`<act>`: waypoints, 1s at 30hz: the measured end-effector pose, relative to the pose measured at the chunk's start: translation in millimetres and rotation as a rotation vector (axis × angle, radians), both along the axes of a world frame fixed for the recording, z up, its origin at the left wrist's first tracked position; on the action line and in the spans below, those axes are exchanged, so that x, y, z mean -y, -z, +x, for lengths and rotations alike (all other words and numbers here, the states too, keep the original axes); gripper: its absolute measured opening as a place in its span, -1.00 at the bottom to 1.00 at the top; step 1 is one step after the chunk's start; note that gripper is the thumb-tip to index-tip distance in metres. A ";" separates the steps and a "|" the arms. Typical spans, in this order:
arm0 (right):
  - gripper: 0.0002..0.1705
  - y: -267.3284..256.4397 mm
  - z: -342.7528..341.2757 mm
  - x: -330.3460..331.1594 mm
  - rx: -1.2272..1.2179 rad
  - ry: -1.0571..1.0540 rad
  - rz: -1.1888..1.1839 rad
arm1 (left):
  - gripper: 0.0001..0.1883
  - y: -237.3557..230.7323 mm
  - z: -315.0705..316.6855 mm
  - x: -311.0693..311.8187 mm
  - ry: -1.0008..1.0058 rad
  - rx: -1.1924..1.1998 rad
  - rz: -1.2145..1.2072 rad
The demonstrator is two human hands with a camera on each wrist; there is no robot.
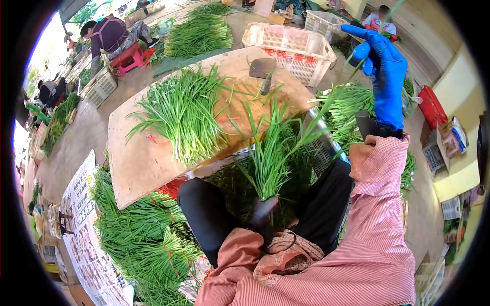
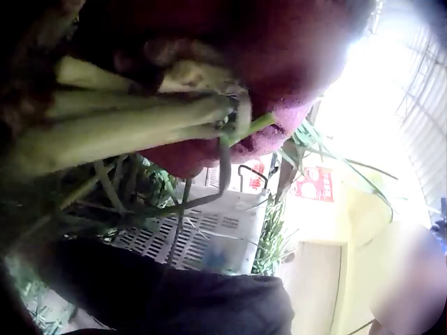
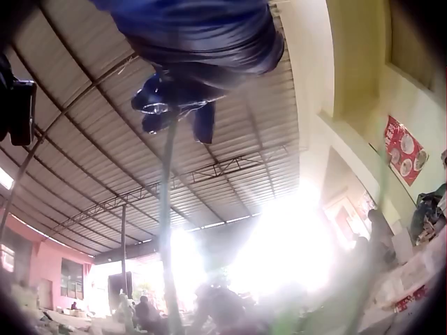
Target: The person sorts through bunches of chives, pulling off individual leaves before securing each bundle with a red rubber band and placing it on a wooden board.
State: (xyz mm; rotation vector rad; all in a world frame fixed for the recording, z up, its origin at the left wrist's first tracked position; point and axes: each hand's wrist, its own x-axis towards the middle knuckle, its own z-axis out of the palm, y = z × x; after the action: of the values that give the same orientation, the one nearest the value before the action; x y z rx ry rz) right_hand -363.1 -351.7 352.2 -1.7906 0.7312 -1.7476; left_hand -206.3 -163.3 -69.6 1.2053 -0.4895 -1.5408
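Observation:
The left hand point(image 1: 263, 214), in a dark purplish glove, grips a bunch of long green stalks point(image 1: 270, 171) by the lower ends, over the lap. In the left wrist view its fingers curl around pale stalk bases point(image 2: 119, 129). Raised high at the right, the blue-gloved right hand point(image 1: 380, 56) pinches a long green leaf, with the index finger extended. In the right wrist view the blue glove point(image 3: 188, 91) holds a thin stalk point(image 3: 167, 209) that hangs down. A large pile of stalks point(image 1: 189, 115) lies on the wooden board point(image 1: 138, 168).
A cleaver point(image 1: 263, 69) lies at the board's far edge. Beyond it stands a cream crate point(image 1: 291, 38). Tied bundles point(image 1: 148, 245) lie at the left beside a printed sheet point(image 1: 84, 229). More stalks point(image 1: 352, 104) are at the right. A person point(image 1: 109, 35) sits at the back left.

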 end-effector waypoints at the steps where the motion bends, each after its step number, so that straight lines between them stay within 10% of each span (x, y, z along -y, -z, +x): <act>1: -0.71 -0.2 -4.2 -0.7 0.000 0.001 -0.002 | -0.74 4.7 1.0 1.3 0.022 -0.034 0.012; 5: -0.67 0.2 -13.2 -16.1 -0.056 -0.007 0.028 | -0.55 38.7 9.1 4.9 0.153 -0.302 0.175; 9: -0.63 23.6 -12.1 -26.9 -0.099 -0.052 0.128 | -0.60 -2.2 8.6 -0.3 0.259 -0.567 -0.171; 12: -0.61 44.7 -4.7 -37.4 -0.074 -0.083 0.254 | -0.59 -48.6 2.0 3.1 0.251 -0.689 0.069; 30: -0.69 116.8 -21.4 -24.6 -0.082 0.076 0.421 | -0.51 -82.3 14.1 -24.8 0.300 -0.779 0.070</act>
State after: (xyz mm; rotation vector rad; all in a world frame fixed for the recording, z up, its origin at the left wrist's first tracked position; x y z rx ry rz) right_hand -384.5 -327.0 235.4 -1.5662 1.1208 -1.4373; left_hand -192.2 -138.5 12.7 0.5079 -0.0926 -2.1386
